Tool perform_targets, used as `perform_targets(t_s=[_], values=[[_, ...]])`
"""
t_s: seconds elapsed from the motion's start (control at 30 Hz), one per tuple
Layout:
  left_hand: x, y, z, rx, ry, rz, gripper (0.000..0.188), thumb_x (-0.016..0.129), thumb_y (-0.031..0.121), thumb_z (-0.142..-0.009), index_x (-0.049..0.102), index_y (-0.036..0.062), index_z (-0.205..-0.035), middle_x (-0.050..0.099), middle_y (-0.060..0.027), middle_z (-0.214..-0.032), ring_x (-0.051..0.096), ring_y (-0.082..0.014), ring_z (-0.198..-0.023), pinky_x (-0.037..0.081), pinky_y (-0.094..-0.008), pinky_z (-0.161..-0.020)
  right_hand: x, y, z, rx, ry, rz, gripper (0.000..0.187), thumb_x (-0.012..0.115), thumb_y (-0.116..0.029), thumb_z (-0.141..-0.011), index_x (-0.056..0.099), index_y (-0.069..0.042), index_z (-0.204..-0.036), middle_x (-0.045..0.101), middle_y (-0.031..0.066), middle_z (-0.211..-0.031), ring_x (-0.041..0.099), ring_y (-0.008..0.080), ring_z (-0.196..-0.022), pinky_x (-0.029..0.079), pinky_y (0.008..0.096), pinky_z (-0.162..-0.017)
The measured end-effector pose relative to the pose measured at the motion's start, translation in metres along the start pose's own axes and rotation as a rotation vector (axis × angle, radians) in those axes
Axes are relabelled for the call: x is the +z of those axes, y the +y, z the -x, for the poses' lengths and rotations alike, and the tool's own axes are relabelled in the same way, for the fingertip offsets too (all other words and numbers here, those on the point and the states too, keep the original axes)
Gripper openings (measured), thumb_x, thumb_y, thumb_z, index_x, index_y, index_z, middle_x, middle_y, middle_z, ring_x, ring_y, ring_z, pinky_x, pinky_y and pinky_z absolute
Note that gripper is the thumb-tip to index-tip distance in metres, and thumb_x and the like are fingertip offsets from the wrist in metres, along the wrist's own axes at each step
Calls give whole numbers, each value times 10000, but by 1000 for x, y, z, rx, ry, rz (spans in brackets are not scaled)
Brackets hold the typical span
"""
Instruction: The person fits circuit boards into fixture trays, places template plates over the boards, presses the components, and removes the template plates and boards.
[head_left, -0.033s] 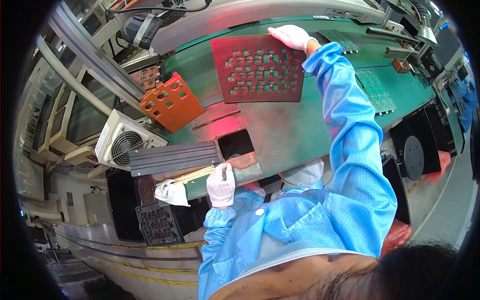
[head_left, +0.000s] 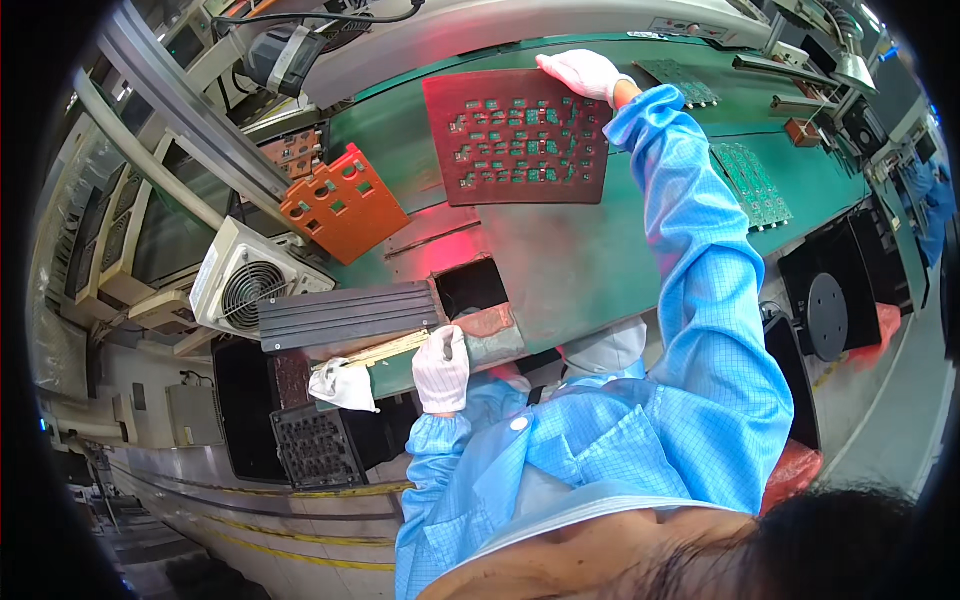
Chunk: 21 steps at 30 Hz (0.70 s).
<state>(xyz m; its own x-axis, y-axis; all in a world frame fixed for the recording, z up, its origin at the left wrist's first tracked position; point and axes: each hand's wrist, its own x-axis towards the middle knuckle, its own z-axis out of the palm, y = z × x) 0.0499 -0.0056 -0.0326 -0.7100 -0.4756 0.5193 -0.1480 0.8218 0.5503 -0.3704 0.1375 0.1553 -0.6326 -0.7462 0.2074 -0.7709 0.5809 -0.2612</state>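
My right hand (head_left: 585, 76), in a white glove, grips the far right corner of a dark red fixture plate (head_left: 520, 192), fingers along its upper edge. Rows of cutouts in the plate show green circuit-board parts. Nearer my body, my left hand (head_left: 441, 372), in a striped white glove, is closed at the bench's front edge. Whatever its curled fingers may hold is hidden. Close beside it are a pale wooden strip (head_left: 390, 350) and a grey-and-red block (head_left: 495, 338). A white cloth (head_left: 343, 385) hangs over the edge to its left.
An orange fixture plate (head_left: 347, 212) leans at the left, near a fan unit (head_left: 250, 288). A ribbed dark grey bar (head_left: 345, 316) lies along the front of the green bench (head_left: 590, 250). Green circuit boards (head_left: 752, 185) lie at the right. A metal post (head_left: 190, 110) rises at the left.
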Motion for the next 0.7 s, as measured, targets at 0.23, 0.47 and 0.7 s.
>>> perform_targets(t_s=[0.23,0.47,0.7], values=[[-2,1,1,-16,-6,-38,110,623,174,-829,612,65,-842,629,-106,-729,613,-270,-647,486,-357,-607,8,-1,0,-55,134,-2,570,274,-497,-910,624,-57,-1002,615,151,-1053,533,354,-1004,395,403,-887],[-3,0,2,-3,-6,-24,120,622,188,-834,610,71,-854,631,-113,-740,610,-279,-654,483,-363,-623,6,-8,11,-60,139,26,470,348,-467,-911,622,-90,-969,630,148,-949,555,372,-909,436,402,-807],[-7,-4,1,-127,-115,58,109,623,197,-831,598,99,-870,630,-75,-771,609,-249,-696,480,-353,-645,5,-44,60,-456,474,132,219,556,-311,-842,606,-100,-868,589,82,-761,576,287,-774,467,385,-640]])
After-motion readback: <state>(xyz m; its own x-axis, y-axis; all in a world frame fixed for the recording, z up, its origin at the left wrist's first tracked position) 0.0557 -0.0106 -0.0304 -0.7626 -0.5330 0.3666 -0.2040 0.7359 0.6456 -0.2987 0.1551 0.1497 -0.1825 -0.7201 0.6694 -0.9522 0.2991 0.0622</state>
